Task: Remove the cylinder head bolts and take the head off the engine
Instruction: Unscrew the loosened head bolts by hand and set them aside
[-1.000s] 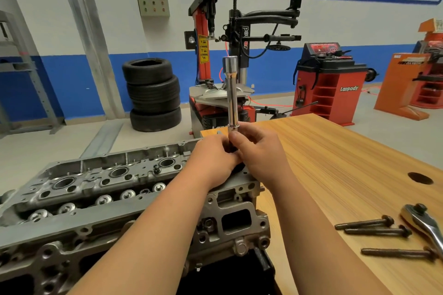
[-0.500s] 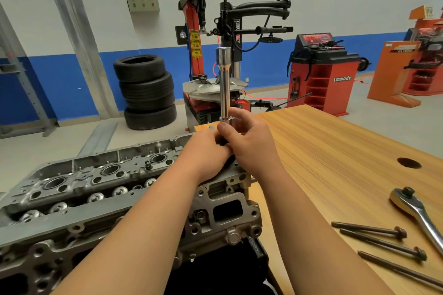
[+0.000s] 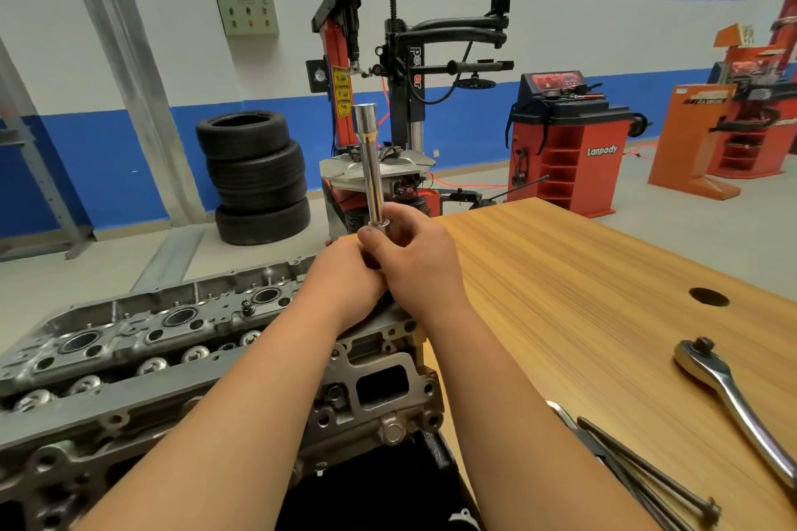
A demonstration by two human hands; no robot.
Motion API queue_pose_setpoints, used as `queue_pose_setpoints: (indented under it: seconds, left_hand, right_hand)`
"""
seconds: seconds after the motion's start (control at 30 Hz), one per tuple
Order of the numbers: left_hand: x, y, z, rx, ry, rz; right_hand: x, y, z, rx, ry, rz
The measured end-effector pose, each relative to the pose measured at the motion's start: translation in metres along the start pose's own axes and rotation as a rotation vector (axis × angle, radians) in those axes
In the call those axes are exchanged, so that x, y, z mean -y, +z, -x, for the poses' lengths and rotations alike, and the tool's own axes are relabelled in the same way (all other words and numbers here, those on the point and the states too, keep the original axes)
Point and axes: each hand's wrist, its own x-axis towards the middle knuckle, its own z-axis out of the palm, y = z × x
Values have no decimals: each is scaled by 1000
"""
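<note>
A bare aluminium cylinder head (image 3: 142,336) lies on the engine at the lower left. A long chrome socket extension (image 3: 371,168) stands upright above its right end. My left hand (image 3: 349,276) and my right hand (image 3: 414,259) are both wrapped around the extension's lower end, pressed against each other. The tool's tip and whatever it sits on are hidden by my fingers. Long dark head bolts (image 3: 647,474) lie on the wooden table (image 3: 560,272) at the lower right, beside a chrome ratchet (image 3: 729,392).
The table has a round hole (image 3: 708,297) near its right edge. Beyond the bench stand a stack of tyres (image 3: 254,177), a tyre changer (image 3: 388,108) and a red wheel balancer (image 3: 565,142) on the shop floor.
Both hands stay closed on the extension above the head's right end. The view has shifted, so the bolts and ratchet sit lower and nearer the frame's right edge.
</note>
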Motion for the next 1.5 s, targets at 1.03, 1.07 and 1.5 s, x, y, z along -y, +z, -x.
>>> queue_pose_setpoints:
  seconds: [1.03, 1.07, 1.5]
  left_hand:
    - [8, 2, -3, -6, -110, 181]
    - [9, 2, -3, 4, -107, 194]
    - [8, 1, -4, -37, -150, 196]
  right_hand:
    - [-6, -3, -15, 154, 2, -281]
    - [-6, -3, -16, 170, 3, -293]
    - [-6, -1, -13, 159, -15, -243]
